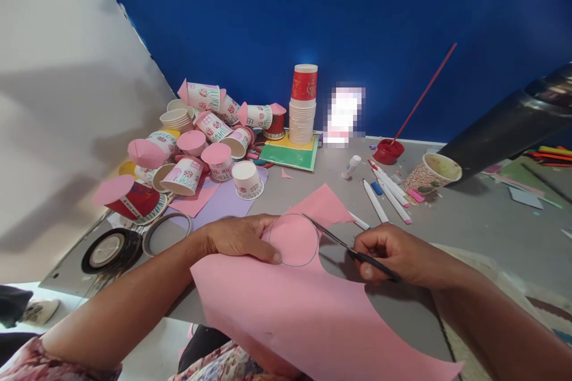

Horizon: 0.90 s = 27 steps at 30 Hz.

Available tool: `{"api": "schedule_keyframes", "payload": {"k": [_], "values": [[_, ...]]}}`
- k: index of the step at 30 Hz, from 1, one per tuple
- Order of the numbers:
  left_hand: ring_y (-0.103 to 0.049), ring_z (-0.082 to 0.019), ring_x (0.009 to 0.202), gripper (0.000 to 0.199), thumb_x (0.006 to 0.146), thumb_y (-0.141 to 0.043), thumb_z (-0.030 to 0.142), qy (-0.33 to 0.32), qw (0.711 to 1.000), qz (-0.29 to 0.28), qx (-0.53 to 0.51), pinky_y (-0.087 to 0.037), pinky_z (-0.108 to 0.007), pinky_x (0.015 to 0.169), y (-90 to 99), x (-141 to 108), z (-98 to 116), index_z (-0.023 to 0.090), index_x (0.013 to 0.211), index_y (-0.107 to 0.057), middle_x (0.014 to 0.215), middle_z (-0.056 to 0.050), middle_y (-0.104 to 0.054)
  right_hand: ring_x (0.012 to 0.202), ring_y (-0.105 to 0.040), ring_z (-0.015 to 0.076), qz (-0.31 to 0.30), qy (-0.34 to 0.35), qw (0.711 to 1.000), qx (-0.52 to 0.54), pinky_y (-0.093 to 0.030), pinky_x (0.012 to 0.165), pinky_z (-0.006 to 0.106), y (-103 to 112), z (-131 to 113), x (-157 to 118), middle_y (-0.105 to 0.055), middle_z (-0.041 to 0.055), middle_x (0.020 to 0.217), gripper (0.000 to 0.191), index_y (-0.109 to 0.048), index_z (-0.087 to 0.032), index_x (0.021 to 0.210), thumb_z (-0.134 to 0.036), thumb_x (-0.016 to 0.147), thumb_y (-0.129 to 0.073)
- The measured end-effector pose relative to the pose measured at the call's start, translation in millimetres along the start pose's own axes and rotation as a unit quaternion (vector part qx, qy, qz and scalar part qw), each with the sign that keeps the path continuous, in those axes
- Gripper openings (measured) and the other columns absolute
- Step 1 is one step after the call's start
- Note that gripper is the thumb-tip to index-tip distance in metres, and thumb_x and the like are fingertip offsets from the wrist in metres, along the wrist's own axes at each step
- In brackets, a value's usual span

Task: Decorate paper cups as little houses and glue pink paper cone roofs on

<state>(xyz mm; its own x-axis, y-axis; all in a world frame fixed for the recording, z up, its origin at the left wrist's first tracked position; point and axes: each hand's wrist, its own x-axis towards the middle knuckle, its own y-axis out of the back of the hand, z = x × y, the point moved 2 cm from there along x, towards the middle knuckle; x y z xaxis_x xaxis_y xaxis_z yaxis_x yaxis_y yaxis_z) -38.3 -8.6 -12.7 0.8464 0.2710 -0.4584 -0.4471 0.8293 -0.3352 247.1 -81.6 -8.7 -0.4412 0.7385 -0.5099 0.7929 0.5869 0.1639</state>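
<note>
A large sheet of pink paper (308,303) hangs over the table's front edge, with a pencilled circle near its upper part. My left hand (245,238) grips the sheet at the circle's left side, thumb on top and fingers hidden beneath. My right hand (384,253) is closed around the black handles of a pair of scissors (333,237). The blades point left and reach the circle's upper right edge, where the paper is cut away along its right side. A pink flap of the same paper stands up behind the circle.
Decorated paper cups (183,175) with pink cone tops crowd the back left. A cup stack (302,122) stands on a green pack (290,155). Markers (375,199), a glue stick (351,166) and a tilted cup (431,174) lie right of centre. Tape rolls (111,250) are at left.
</note>
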Motion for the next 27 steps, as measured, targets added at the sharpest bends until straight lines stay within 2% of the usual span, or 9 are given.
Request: {"api": "schedule_keyframes", "payload": {"k": [6,13,18,27], "values": [[-0.076,-0.019,0.083,0.047,0.075,-0.087,0.031,0.001,1.0,0.007,0.011,-0.062,-0.027,0.07,0.5,0.2,-0.6,0.022,0.119,-0.073,0.102,-0.004,-0.08,0.056,-0.048,0.0112,-0.016,-0.001,1.0,0.002,-0.033,0.055,0.024,0.1,-3.0,-0.5,-0.061,-0.0024,0.06,0.035,-0.058,-0.019,0.063,-0.047,0.075,-0.074],[-0.075,-0.021,0.087,0.049,0.072,-0.089,0.037,0.027,0.999,-0.02,0.031,-0.061,-0.027,0.071,0.1,3.2,-3.6,0.022,0.116,-0.074,0.102,-0.003,-0.079,0.057,-0.049,0.0109,-0.027,-0.001,0.999,-0.029,-0.037,0.058,0.024,2.7,-4.1,-2.2,-0.062,-0.0038,0.061,0.024,-0.062,-0.019,0.064,-0.037,0.074,-0.072],[-0.075,-0.02,0.089,0.044,0.074,-0.086,0.035,0.04,0.998,-0.04,0.033,-0.058,-0.024,0.07,-3.2,5.0,-5.7,0.026,0.116,-0.075,0.101,0.002,-0.079,0.057,-0.049,0.0105,-0.039,-0.016,0.998,-0.055,-0.036,0.057,0.024,1.8,-7.4,-3.9,-0.062,-0.003,0.062,0.028,-0.06,-0.018,0.063,-0.04,0.078,-0.07],[-0.076,-0.021,0.089,0.051,0.072,-0.088,0.037,0.051,0.997,-0.041,0.04,-0.06,-0.024,0.071,-1.9,5.6,-6.2,0.027,0.12,-0.075,0.103,0.002,-0.08,0.058,-0.05,0.0118,-0.038,-0.014,0.997,-0.072,-0.037,0.058,0.025,5.9,-5.9,-4.5,-0.061,-0.0026,0.061,0.038,-0.056,-0.02,0.06,-0.05,0.079,-0.071]]}}
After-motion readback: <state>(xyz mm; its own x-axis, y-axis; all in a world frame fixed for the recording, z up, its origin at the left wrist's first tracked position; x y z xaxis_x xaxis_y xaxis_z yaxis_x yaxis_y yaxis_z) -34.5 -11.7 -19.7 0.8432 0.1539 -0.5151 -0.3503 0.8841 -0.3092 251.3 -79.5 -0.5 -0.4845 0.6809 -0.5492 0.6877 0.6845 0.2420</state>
